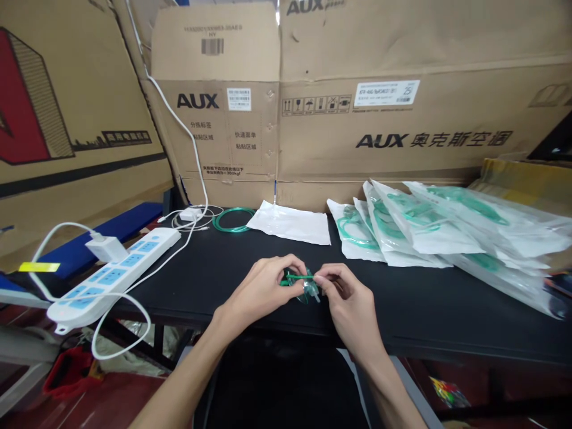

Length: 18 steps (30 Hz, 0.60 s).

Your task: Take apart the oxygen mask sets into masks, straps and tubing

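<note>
Over the front part of the black table, my left hand (270,283) is closed around a small clear-green plastic mask (308,289), which looks like an oxygen mask. A thin green strap (299,276) stretches across the mask toward my right hand (351,298). The fingertips of my right hand pinch together at the strap's end. My left fingers cover much of the mask, so its full shape is hidden. Beyond my hands lie a flat white pouch (292,224) and a coil of green tubing (215,223).
Several clear-and-white pouches (429,232) with green tubing inside are piled at the right. On the left sits a white power strip (116,277) with a plugged-in charger (106,247) and loose white cables. Large cardboard boxes (322,128) stand along the table's back.
</note>
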### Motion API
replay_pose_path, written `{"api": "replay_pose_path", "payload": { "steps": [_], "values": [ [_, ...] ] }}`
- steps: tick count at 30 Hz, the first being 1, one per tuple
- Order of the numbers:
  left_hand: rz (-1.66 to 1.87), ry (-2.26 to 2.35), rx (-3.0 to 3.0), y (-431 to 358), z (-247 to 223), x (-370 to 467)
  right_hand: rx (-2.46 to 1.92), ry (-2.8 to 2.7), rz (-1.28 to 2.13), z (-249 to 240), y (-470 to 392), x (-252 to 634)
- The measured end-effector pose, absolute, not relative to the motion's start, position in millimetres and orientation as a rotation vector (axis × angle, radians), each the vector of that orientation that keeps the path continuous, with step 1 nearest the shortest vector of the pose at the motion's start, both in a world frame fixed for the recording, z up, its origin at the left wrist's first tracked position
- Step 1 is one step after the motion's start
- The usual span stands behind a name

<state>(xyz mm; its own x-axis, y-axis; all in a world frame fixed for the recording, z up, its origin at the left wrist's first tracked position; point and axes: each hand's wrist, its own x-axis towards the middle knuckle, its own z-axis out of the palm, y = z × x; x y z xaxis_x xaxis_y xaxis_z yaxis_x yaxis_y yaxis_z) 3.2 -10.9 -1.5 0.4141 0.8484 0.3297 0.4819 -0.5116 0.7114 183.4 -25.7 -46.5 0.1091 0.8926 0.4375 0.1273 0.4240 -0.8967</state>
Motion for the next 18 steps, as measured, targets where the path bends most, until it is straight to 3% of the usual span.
{"api": "replay_pose_path", "payload": {
  "steps": [18],
  "values": [
    [0.906, 1.117, 2.235, -11.0, 1.0, -1.2, -0.998, -1.481, 0.953, -38.7, -25.7, 184.2]
  ]
}}
